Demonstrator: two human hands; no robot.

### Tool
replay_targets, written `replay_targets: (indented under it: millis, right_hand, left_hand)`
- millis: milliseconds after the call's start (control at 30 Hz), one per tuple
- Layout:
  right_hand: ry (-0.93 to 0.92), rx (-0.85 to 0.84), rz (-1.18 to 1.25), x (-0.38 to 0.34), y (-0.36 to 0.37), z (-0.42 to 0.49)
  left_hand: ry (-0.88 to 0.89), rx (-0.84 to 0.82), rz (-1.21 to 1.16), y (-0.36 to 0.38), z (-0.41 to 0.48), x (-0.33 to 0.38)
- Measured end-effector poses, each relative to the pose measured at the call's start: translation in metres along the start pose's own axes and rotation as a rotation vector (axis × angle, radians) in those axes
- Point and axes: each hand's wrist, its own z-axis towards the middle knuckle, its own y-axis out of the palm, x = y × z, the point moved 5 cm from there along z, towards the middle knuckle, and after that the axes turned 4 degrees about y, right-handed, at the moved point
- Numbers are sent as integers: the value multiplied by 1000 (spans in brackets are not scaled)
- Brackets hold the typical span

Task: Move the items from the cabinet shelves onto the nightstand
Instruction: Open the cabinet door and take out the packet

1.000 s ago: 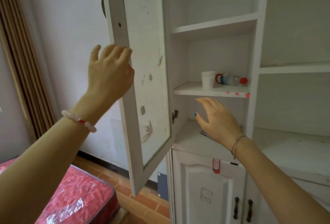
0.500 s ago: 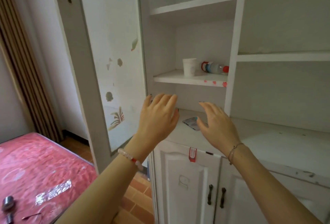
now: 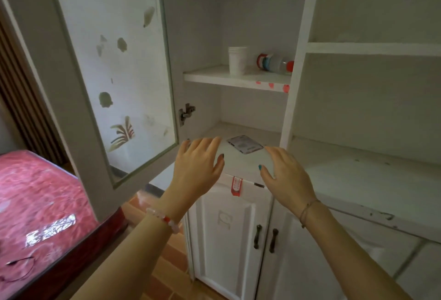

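The white cabinet stands with its glass door (image 3: 114, 80) swung wide to the left. On its middle shelf (image 3: 236, 80) stands a stack of white paper cups (image 3: 237, 60), and beside it lies a clear plastic bottle (image 3: 274, 62) with a red cap. A flat grey packet (image 3: 244, 144) lies on the bottom shelf. My left hand (image 3: 199, 163) and my right hand (image 3: 285, 175) hover with fingers spread just in front of that packet, one on each side, holding nothing.
A bed with a red patterned mattress (image 3: 40, 204) sits at the lower left, under the swung door. Below the shelves are two closed lower doors with dark handles (image 3: 265, 237). A long white counter (image 3: 370, 180) runs to the right.
My left hand has let go of the door edge and dropped to the bottom shelf beside my right hand. The view has shifted down and nearer to the cabinet.
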Motion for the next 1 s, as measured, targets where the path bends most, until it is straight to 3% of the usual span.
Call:
replay_targets:
  millis: [567, 1000]
  right_hand:
    - [192, -156, -63, 60, 152, 135]
    - [291, -310, -136, 115, 244, 208]
  left_hand:
    - [5, -42, -97, 141, 86, -93]
    - [17, -162, -211, 213, 86, -124]
